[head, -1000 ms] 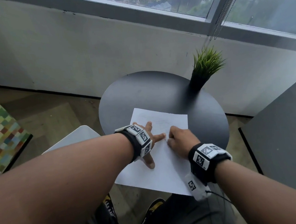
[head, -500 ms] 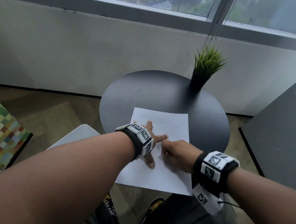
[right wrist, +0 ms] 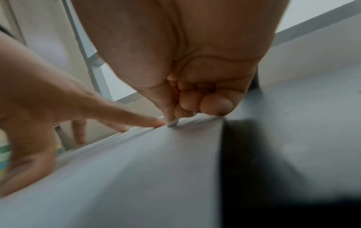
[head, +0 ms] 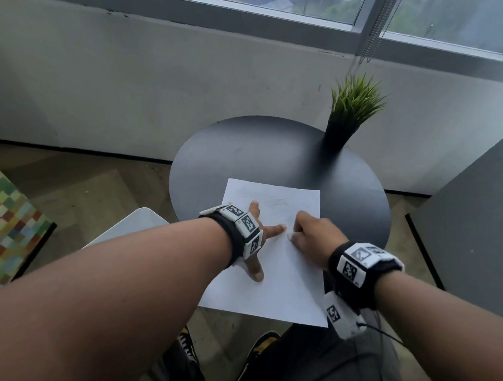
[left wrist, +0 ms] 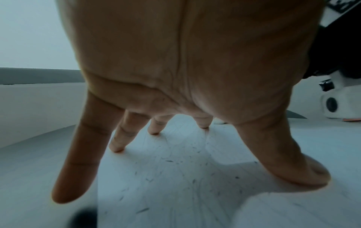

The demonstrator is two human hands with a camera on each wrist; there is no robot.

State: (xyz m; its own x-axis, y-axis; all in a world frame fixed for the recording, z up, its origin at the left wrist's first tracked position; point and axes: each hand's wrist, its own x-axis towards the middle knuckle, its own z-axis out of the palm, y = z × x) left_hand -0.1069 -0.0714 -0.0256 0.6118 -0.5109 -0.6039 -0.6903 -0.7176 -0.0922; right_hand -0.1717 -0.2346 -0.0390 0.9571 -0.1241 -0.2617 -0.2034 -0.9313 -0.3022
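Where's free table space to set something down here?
Free: far-left half of the table, between its rim, the potted plant and the paper; a narrow strip right of the paper. Crowded: near side, where left hand and right hand press the paper.

The head camera looks forward and down from above onto the round worktop [head: 242, 161]. Each wrist camera sits low under its palm — very near — facing along the fingers [left wrist: 125, 135]. All three views share the white paper [head: 280, 277].
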